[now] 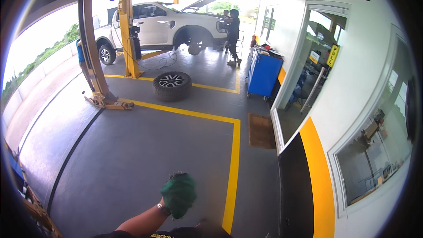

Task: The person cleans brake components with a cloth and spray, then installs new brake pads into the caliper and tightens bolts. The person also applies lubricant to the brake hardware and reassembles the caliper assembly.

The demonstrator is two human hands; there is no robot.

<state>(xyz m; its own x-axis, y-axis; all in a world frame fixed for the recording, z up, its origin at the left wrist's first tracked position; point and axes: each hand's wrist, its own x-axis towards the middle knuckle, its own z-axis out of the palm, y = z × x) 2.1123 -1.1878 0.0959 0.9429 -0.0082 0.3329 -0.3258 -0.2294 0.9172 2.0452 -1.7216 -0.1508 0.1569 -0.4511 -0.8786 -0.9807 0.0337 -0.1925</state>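
Obs., left to right. Far left: a low wall borders the bay. A yellow lift post stands far left on its floor plate, with a person in blue partly hidden behind it. A second yellow post sits beside a white pickup, hood up, front wheel off. A loose wheel lies flat on the grey floor, centre far.

Near centre: one hand in a green glove, wristwatch at the cuff, forearm entering from the lower edge. Which hand it is I cannot tell with certainty; I read it as the left. Fingers look curled loosely together; nothing visibly held. The other hand is not in view.

Judgement: the walk toward the wheel goes best straight ahead, inside the yellow floor line.

Right: a person in dark clothes works at the pickup's front. Nearer, a blue tool cabinet and a brown mat lie before the glass door; these narrow the right-hand side.
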